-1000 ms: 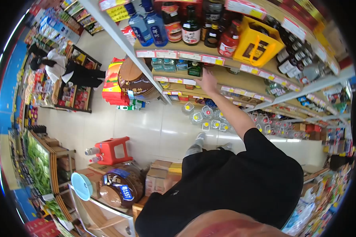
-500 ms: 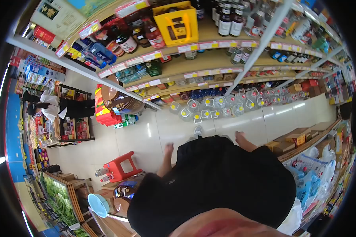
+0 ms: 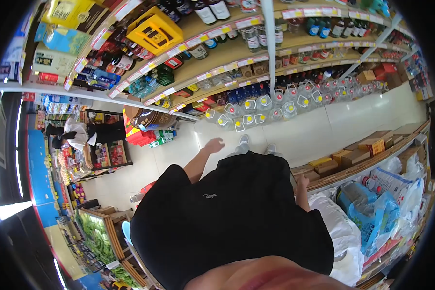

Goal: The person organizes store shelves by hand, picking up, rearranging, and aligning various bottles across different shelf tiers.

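Note:
My left hand (image 3: 214, 146) hangs in the air over the tiled floor, its fingers loosely stretched and holding nothing. Ahead of it, clear plastic jugs (image 3: 249, 119) with yellow and red caps stand in rows on the floor. My right hand (image 3: 302, 182) is low at my side, beside the edge of a wooden shelf (image 3: 324, 181) and the cardboard boxes (image 3: 326, 166) on it. Its fingers are too small and blurred to read, and I cannot tell whether it touches the shelf.
Tall shelves of bottles run across the front, with a yellow gift bag (image 3: 154, 31) on one. A large brown jar (image 3: 150, 118) stands at their left end. Plastic bags (image 3: 372, 212) lie on the right. Another person (image 3: 77, 135) stands far left; vegetables (image 3: 94, 232) are lower left.
My view has turned and I have moved; the bottle shelves sit further left and the right shelf nearer. My right hand has come back beside that shelf. The red stool is mostly hidden now.

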The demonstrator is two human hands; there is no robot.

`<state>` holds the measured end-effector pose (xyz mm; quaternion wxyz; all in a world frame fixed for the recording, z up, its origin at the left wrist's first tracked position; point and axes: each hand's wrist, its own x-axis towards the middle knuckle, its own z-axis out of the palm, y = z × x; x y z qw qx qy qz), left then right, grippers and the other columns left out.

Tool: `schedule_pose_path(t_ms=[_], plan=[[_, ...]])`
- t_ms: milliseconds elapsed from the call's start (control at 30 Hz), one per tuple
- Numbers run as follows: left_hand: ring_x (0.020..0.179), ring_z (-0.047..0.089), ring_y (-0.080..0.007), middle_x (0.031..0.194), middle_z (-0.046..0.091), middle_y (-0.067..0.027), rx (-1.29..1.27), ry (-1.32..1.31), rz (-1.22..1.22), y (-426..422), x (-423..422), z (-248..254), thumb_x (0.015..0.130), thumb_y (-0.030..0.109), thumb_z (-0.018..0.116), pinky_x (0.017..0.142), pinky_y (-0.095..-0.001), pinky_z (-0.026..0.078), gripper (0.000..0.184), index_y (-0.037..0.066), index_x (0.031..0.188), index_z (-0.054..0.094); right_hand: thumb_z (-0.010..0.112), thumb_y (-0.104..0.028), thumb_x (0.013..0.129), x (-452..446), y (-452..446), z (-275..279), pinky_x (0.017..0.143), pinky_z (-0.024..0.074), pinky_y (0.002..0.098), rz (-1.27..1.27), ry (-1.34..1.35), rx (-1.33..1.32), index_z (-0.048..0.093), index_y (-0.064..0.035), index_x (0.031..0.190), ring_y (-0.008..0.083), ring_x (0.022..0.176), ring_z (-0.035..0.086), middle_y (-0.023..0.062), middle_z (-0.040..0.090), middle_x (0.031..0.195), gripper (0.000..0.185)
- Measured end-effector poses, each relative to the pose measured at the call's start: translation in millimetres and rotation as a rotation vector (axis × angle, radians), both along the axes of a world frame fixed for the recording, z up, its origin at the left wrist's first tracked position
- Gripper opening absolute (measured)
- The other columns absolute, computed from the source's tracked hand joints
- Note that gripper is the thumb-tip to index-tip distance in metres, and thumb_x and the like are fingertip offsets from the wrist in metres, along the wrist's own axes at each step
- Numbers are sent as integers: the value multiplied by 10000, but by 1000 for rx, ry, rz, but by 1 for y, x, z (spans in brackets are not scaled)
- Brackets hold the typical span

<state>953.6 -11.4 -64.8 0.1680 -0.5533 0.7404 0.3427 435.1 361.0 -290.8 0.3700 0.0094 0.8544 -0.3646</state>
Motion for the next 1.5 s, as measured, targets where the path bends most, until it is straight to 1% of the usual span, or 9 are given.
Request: schedule_pose_path(t_ms=[67, 133, 300, 667, 1033, 1133, 1267, 1367, 1500], plan=[[1108, 659, -379, 1125, 721, -210, 118, -57, -50, 35, 3, 3, 893, 446, 639, 983, -471, 518, 478, 95, 1211, 699, 702, -249, 888, 29, -24, 49, 507, 488, 355, -94, -54, -103, 621, 16, 856, 204, 633, 649, 84, 648, 735, 279], [1164, 631, -369, 1230, 701, -139, 160, -171, -745, 45, 22, -37, 904, 318, 692, 1015, -452, 502, 377, 145, 1239, 704, 704, -250, 898, 48, -33, 89, 479, 464, 328, -202, -231, -161, 611, -4, 903, 182, 585, 617, 58, 610, 686, 263], [1000, 668, -423, 1050, 725, -206, 9, 74, -304, 62, 19, -6, 905, 332, 623, 887, -478, 545, 299, 97, 1044, 744, 658, -206, 936, 56, -8, 99, 389, 379, 297, -484, -526, -209, 561, -54, 918, 148, 449, 495, 17, 503, 615, 181], [1197, 634, -342, 1233, 701, -182, 76, -4, 93, -20, -114, 70, 935, 474, 613, 1051, -433, 489, 563, 63, 1319, 626, 645, -184, 931, 1, -25, 93, 423, 445, 290, -517, -504, -208, 552, -33, 992, 187, 499, 539, 84, 575, 694, 187], [987, 693, -331, 1036, 736, -147, 152, 67, -287, -56, -97, -79, 883, 486, 645, 892, -468, 534, 410, 111, 1024, 732, 657, -152, 930, -21, -101, 106, 431, 457, 355, -345, -417, -63, 618, -2, 988, 208, 541, 620, 88, 632, 725, 165], [1079, 679, -377, 1111, 729, -184, 85, 197, 178, -83, -120, -97, 873, 526, 652, 958, -445, 528, 516, 77, 1113, 734, 668, -153, 917, -38, -161, 193, 439, 461, 361, -108, -351, 58, 639, 26, 969, 230, 558, 631, 103, 651, 732, 188], [1151, 664, -381, 1231, 704, -197, -33, 315, 268, -142, -232, -43, 881, 507, 669, 984, -450, 521, 560, 54, 1209, 701, 682, -166, 851, -104, -228, 119, 612, 536, 370, 283, -119, 183, 701, 29, 895, 222, 683, 671, 124, 689, 761, 201], [1144, 675, -362, 1210, 712, -203, -22, 505, 139, -188, -327, -3, 916, 421, 670, 976, -441, 525, 550, 44, 1314, 626, 680, -130, 887, -171, -315, 59, 677, 565, 344, 237, 414, -169, 616, 45, 1259, 198, 756, 699, 141, 709, 847, 417], [1139, 675, -353, 1275, 667, -228, -27, 875, 101, -245, -456, 100, 928, 247, 709, 966, -436, 529, 539, 10, 1381, 540, 719, -149, 882, -210, -483, 291, 751, 565, 327, 254, 485, -510, 563, -7, 1353, 190, 795, 704, 123, 710, 977, 516]])
